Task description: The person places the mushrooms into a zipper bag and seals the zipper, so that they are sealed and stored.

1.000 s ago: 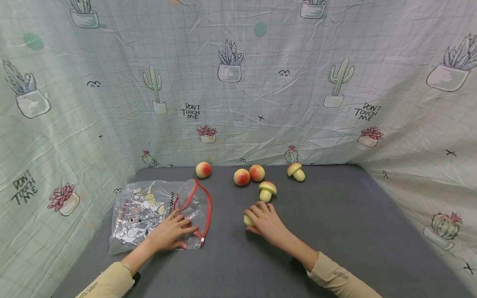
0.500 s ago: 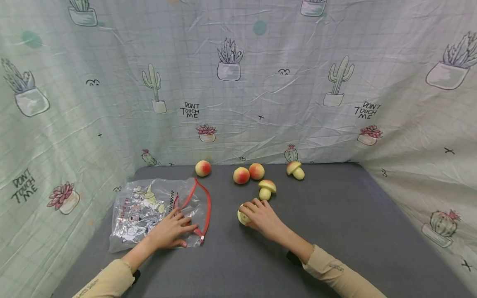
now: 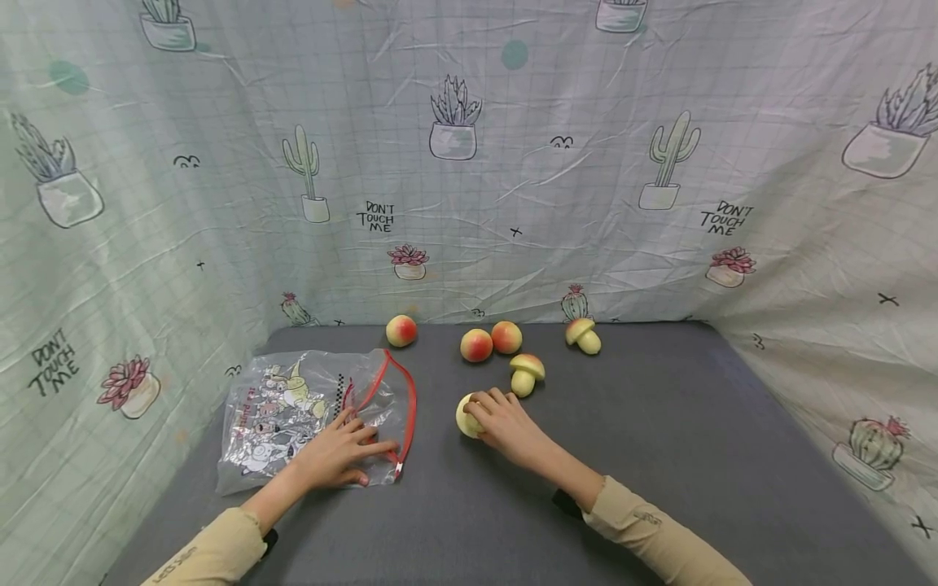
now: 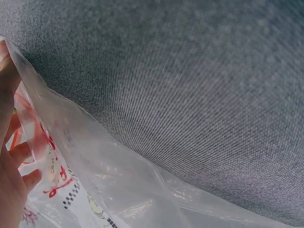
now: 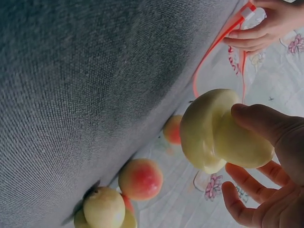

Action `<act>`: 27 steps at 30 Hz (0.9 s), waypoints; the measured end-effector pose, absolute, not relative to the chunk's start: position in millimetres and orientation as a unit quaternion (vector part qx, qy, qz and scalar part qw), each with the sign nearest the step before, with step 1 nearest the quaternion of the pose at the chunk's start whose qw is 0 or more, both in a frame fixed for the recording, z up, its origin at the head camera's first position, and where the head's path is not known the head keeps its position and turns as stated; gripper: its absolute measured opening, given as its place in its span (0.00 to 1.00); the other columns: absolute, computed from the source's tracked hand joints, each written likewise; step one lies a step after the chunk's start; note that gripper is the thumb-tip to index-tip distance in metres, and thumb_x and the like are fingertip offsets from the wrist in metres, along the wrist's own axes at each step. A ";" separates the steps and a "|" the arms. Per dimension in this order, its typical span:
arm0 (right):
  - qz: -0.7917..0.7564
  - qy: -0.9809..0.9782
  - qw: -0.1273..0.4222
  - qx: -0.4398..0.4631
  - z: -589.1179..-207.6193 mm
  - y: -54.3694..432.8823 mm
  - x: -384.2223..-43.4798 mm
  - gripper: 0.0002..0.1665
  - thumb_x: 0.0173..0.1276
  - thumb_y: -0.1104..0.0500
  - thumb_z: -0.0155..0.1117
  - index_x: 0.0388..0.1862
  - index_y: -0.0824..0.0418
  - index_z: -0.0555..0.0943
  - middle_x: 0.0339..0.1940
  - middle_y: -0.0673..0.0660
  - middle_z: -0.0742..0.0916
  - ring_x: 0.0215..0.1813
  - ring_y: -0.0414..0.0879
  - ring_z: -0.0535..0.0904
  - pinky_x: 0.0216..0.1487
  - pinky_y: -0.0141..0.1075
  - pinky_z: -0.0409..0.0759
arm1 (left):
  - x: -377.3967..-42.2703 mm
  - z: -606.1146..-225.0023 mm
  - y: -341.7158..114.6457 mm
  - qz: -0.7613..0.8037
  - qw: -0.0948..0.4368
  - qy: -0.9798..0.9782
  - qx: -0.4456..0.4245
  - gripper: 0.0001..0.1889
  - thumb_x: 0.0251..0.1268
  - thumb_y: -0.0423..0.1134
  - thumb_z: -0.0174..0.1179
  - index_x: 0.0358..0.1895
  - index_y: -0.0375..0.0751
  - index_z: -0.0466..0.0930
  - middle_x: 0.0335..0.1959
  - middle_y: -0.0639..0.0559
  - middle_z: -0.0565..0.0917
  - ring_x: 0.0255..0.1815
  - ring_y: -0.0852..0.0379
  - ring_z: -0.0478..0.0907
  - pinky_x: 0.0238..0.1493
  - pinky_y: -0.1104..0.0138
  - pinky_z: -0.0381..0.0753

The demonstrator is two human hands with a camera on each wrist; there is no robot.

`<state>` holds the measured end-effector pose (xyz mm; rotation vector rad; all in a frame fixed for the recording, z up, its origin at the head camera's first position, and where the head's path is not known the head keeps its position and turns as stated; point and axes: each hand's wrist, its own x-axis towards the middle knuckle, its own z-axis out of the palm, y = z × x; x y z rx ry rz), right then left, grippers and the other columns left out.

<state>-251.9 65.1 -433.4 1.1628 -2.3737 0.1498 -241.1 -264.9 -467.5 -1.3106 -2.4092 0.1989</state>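
My right hand (image 3: 507,427) holds a toy mushroom (image 3: 466,417) just left of the other fruit-like toys. In the right wrist view, thumb and fingers pinch the pale stem, and the mushroom's cap (image 5: 199,135) points away from the palm. A clear plastic bag (image 3: 252,407) with cartoon prints and a red zip edge lies flat at the left. My left hand (image 3: 333,457) rests on it near the zip end, fingers spread; the left wrist view shows fingers (image 4: 21,152) against the plastic, partly cut off.
A second mushroom (image 3: 526,374) lies just beyond my right hand, and a third mushroom (image 3: 584,335) farther back. Three toy peaches stand near the rear edge: one peach (image 3: 401,330) behind the bag, a middle peach (image 3: 476,345) and its neighbouring peach (image 3: 506,337). A patterned cloth (image 3: 513,268) encloses the grey table (image 3: 659,456).
My right hand has moved left with the mushroom and turned it, so more of its cap shows. The left hand and bag stay nearly where they were.
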 end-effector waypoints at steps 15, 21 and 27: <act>0.091 -0.879 0.210 0.418 -435.6 59.8 -260.8 0.20 0.47 0.61 0.66 0.39 0.55 0.70 0.39 0.49 0.76 0.38 0.42 0.70 0.33 0.32 0.61 | -238.8 -466.0 -262.2 0.099 0.193 -0.855 -0.471 0.33 0.38 0.62 0.57 0.56 0.61 0.72 0.45 0.51 0.79 0.41 0.51 0.72 0.53 0.44 0.65; 0.071 -0.883 0.210 0.414 -435.3 57.2 -263.6 0.19 0.48 0.57 0.66 0.39 0.53 0.71 0.38 0.46 0.77 0.38 0.43 0.69 0.35 0.35 0.63 | -238.6 -463.2 -260.0 0.093 0.171 -0.860 -0.472 0.34 0.38 0.62 0.58 0.56 0.58 0.73 0.48 0.51 0.79 0.41 0.51 0.72 0.52 0.42 0.64; 0.060 -0.876 0.237 0.416 -436.6 53.1 -267.1 0.18 0.47 0.56 0.67 0.38 0.53 0.72 0.35 0.46 0.78 0.35 0.43 0.67 0.34 0.35 0.62 | -236.4 -458.7 -257.3 0.094 0.141 -0.869 -0.465 0.34 0.40 0.59 0.60 0.57 0.57 0.72 0.50 0.53 0.78 0.46 0.53 0.73 0.52 0.39 0.62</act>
